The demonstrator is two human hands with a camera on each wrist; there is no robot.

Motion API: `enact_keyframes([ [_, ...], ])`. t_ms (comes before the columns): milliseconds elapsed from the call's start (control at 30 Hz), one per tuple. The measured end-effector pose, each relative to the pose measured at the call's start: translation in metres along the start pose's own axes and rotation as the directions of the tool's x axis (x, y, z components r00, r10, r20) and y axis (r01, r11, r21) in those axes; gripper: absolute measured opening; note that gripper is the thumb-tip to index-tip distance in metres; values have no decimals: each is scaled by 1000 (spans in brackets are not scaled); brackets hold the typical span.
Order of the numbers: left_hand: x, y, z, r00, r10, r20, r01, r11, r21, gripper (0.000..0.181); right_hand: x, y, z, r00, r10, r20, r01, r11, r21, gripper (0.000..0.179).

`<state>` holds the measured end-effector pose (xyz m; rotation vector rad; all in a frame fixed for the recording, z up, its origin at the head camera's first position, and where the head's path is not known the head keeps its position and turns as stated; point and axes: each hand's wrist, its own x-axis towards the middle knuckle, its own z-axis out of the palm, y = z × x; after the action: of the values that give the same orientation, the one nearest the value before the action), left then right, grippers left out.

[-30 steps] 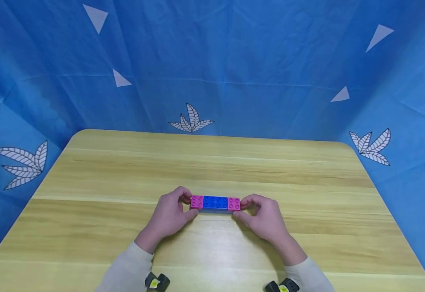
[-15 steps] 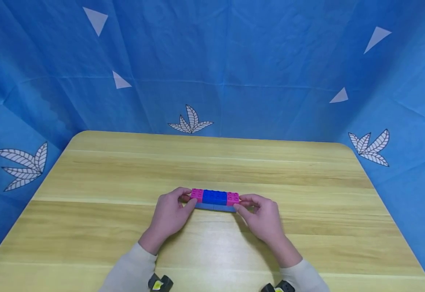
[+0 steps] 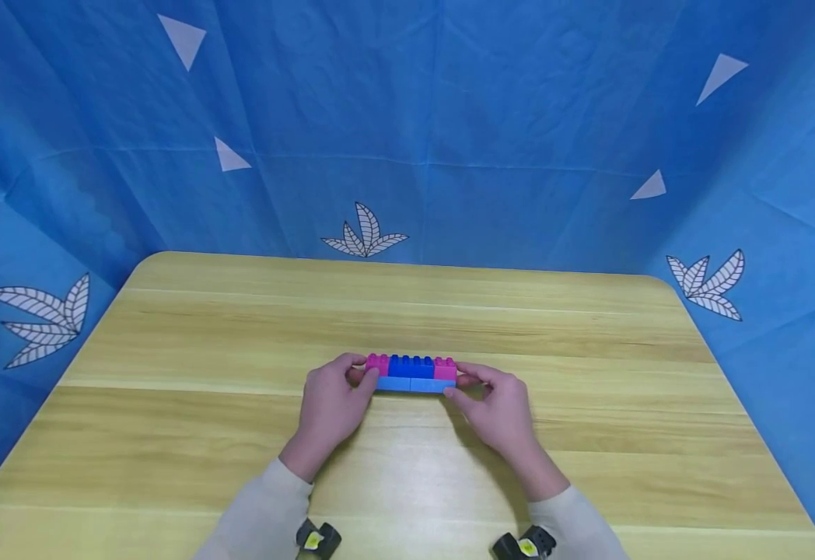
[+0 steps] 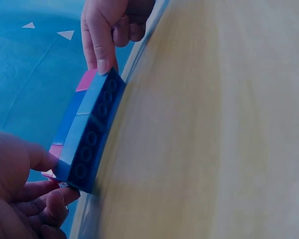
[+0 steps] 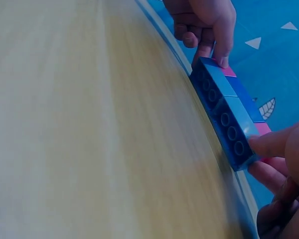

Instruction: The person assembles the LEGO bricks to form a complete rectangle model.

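Observation:
A two-layer bar of toy building bricks (image 3: 410,372) is held between my hands near the middle of the table. Its upper row has a dark blue brick (image 3: 410,366) flanked by pink ones; two lighter blue bricks (image 3: 393,384) lie end to end beneath. My left hand (image 3: 334,397) pinches the left end, thumb on the near face and fingers behind. At the other end my right hand (image 3: 498,404) pinches likewise, its thumb low on the light blue brick. Both wrist views show the bar's hollow underside (image 4: 92,137) tipped into sight, held clear of the wood.
A wood-grain table (image 3: 407,311) spreads around the hands. Behind and beside it hangs a blue cloth (image 3: 407,117) printed with white triangles and leaves. Black devices (image 3: 319,539) are worn at both wrists, over pale sleeves.
The bar has risen and tilted back between both hands, so its near face with the lighter blue row now shows where mostly studded tops did before. Both hands keep their pinch.

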<state>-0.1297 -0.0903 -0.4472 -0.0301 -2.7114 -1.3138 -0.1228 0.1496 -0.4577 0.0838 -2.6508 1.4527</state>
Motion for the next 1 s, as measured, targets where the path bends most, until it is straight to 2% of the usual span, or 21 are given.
enact_keyframes([
  [167, 0, 1, 1, 1000, -4, 6, 4, 1000, 11, 32, 6, 1, 1, 1000, -22, -16, 22, 1000, -15, 33],
  [433, 7, -2, 3, 999, 48, 10, -48, 999, 7, 35, 14, 2, 3, 1000, -17, -17, 16, 999, -41, 28],
  [633, 11, -5, 5, 999, 21, 24, -21, 1000, 1, 32, 20, 2, 5, 1000, -16, -7, 16, 999, -38, 25],
  [1000, 11, -4, 6, 999, -14, 39, 14, 1000, 0, 30, 19, -2, 3, 999, 46, 20, -45, 998, -47, 26],
])
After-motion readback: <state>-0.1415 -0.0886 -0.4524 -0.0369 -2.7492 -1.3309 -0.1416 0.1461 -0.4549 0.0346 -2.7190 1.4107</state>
